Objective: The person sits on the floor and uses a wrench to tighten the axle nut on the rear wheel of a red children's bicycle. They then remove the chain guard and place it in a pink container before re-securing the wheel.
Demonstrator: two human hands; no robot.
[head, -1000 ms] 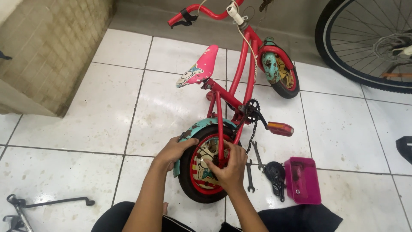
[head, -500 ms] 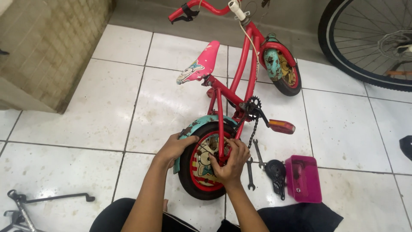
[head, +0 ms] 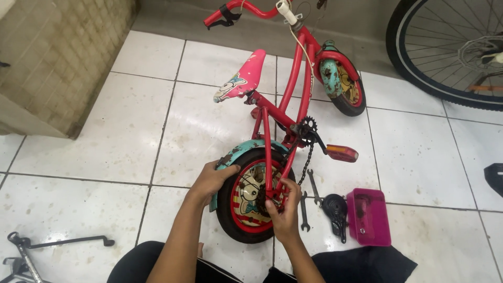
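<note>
A small red children's bicycle (head: 301, 78) stands on the tiled floor, with a pink saddle (head: 242, 78), teal mudguards and a loose chain (head: 305, 160) hanging by the crank. My left hand (head: 212, 178) rests on the rear tyre (head: 226, 209) and its teal mudguard. My right hand (head: 283, 209) pinches something small at the rear wheel hub, by the frame's rear end. What its fingers hold is hidden.
Two spanners (head: 309, 196) lie on the floor right of the rear wheel, beside a black part (head: 336, 209) and a pink plastic box (head: 368, 217). A large bicycle wheel (head: 450, 50) stands at the top right. A black metal frame (head: 31, 251) lies bottom left. A brick wall (head: 57, 57) is on the left.
My right hand has shifted slightly right and down on the hub. The left hand has stayed on the tyre. The view has drifted a little.
</note>
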